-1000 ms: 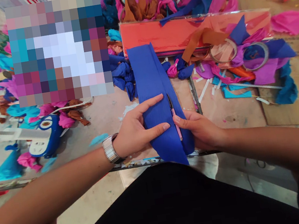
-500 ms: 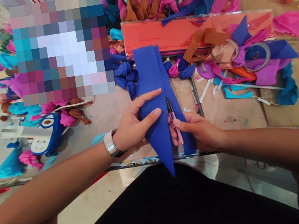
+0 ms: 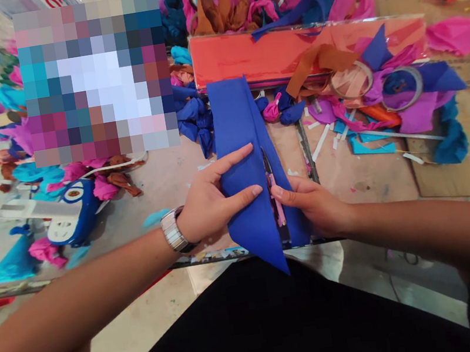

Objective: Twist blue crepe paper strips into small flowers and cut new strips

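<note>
A long, layered strip of blue crepe paper runs from the red package down past the table's front edge, ending in a pointed tip. My left hand holds its left side, with index finger and thumb stretched over the top; the other fingers are hidden, seemingly underneath. Along the right side, my right hand grips a pair of scissors with pink handles. The dark blades point away from me, in the slit between the wide part and a narrower blue strip at the right.
A flat red package lies behind the strip, with crumpled coloured paper piled beyond. At left is a blue-and-white power strip with cables. Tape rolls, scraps and cardboard are at right. A blurred patch covers the upper left.
The blue paper has slid slightly toward me, its lower tip swinging right. My left thumb has shifted a little right and down, and the scissors sit deeper in the slit, partly covered.
</note>
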Available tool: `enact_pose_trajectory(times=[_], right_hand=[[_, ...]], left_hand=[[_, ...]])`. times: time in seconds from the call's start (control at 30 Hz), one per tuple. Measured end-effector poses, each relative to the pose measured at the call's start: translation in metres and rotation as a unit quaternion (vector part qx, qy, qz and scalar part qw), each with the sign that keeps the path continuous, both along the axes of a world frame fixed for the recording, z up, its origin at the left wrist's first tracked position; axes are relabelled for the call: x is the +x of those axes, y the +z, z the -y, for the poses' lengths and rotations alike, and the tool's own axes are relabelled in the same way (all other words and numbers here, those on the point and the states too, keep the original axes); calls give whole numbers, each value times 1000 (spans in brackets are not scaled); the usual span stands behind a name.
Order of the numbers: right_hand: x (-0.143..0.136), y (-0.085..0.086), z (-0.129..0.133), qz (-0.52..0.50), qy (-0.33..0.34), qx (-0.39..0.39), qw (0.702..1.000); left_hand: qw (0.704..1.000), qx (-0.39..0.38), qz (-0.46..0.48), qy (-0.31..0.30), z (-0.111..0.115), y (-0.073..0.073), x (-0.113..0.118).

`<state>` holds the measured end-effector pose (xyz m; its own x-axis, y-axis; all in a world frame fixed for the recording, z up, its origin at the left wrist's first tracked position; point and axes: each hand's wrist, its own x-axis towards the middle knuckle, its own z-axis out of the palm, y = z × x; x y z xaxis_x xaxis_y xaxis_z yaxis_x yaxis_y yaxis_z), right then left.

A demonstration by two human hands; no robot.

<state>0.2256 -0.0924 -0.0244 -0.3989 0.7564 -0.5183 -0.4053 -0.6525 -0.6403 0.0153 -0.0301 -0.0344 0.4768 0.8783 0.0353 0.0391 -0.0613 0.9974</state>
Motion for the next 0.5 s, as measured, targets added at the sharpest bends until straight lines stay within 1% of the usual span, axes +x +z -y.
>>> enact_pose_trajectory(times=[0.27, 0.5], right_hand=[[-1, 3, -1, -12, -10, -13, 1000], [-2, 3, -2, -15, -12, -19, 1000]], left_hand=[[1000, 17, -13, -5, 2, 3, 0], [1000, 3, 5, -12, 3, 3, 1]])
